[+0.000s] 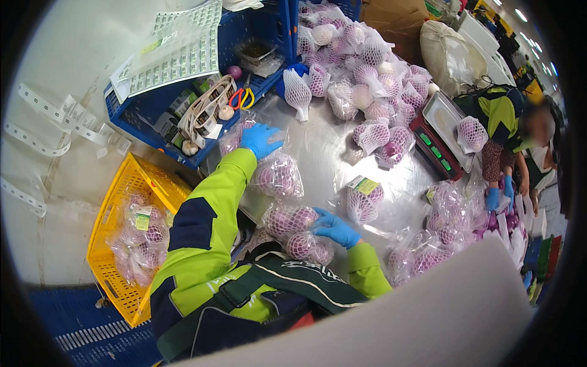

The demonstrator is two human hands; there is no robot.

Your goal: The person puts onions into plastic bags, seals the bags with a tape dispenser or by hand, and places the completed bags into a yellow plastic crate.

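Note:
My left hand (260, 141), in a blue glove, grips a clear plastic bag of net-wrapped purple onions (235, 138) beside the blue crate. Just below it lies a second such bag (276, 176). My right hand (337, 228), also gloved in blue, has its fingers and thumb on a bag of onions (290, 220) close to my body. More net-wrapped onions (305, 247) sit under that hand, against my apron. To the right of my hands rests a bag with a green and white label (365, 199).
Loose net-wrapped onions (362, 64) are heaped at the back of the metal table (316, 142). A scale (438, 137) stands right. The blue crate (151, 124) holds label sheets (179, 55) and scissors (242, 97). A yellow crate (103, 229) contains bagged onions. A co-worker (497, 110) handles onions.

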